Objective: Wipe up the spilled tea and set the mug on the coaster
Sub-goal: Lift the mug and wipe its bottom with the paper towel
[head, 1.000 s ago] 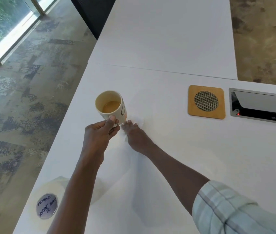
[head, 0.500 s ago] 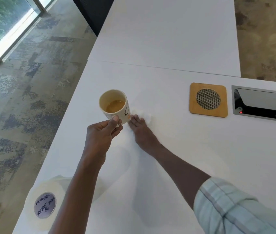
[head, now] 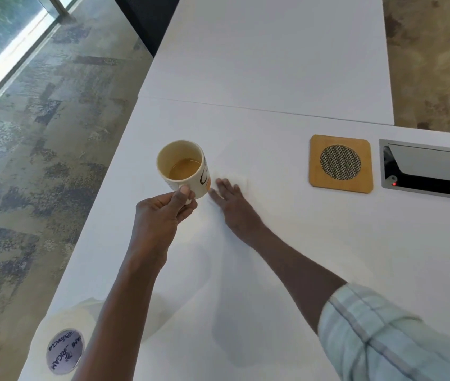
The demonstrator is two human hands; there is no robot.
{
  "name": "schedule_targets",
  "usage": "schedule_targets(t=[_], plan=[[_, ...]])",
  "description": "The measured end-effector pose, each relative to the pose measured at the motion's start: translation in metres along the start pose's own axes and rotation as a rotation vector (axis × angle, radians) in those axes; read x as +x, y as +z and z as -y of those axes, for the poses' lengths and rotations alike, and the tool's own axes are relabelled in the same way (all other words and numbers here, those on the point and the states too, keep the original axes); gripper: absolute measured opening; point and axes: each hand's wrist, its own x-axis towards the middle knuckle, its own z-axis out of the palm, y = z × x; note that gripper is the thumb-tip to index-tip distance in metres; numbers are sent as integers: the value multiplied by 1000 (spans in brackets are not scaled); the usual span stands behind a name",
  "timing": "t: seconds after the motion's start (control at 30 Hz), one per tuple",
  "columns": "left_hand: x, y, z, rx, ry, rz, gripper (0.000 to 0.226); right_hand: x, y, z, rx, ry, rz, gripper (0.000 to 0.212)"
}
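A cream mug [head: 181, 167] with tea in it is lifted off the white table [head: 287, 243], its handle pinched by my left hand [head: 163, 213]. Just right of the mug, my right hand [head: 234, 207] lies flat with fingers spread, pressing a white tissue [head: 239, 179] onto the table. Only the tissue's far edge shows past my fingertips. The square wooden coaster [head: 341, 164] with a round mesh centre lies well to the right, with nothing on it. I see no tea on the table surface.
A roll of white tissue paper [head: 65, 345] with a purple-labelled core stands at the table's near left corner. A metal power socket box [head: 430, 170] is sunk into the table right of the coaster. The table's left edge drops to patterned carpet.
My right hand with the tissue has slid a little away from me and to the right along the table. The mug stays raised in my left hand.
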Motion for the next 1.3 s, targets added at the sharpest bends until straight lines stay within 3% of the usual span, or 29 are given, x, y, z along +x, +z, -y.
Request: schedule_targets(t=[0.13,0.37,0.57,0.7,0.83,1.03,1.1,1.2,1.3], plan=[[4,0,-2,11,14,13,22,15,20,36,26,-128,17,58],[9,4,-5,22,-8,27,20,-69,32,42,61,-369,213,67],[7,5,-2,22,-25,42,19,-69,-2,-18,26,-197,124,63],[5,4,-2,22,-20,46,20,-9,1,-3,13,-48,72,66],[3,3,-4,35,-9,43,22,2,27,41,25,-179,123,64],[-6,2,-15,41,-19,50,15,-80,33,58,173,-324,283,72],[-11,4,-18,48,-10,52,14,-102,25,55,272,-263,314,70],[-21,8,-20,56,-1,63,14,-121,-2,53,509,31,272,58],[-33,14,-20,51,-7,84,17,-127,-36,48,769,379,-2,45]])
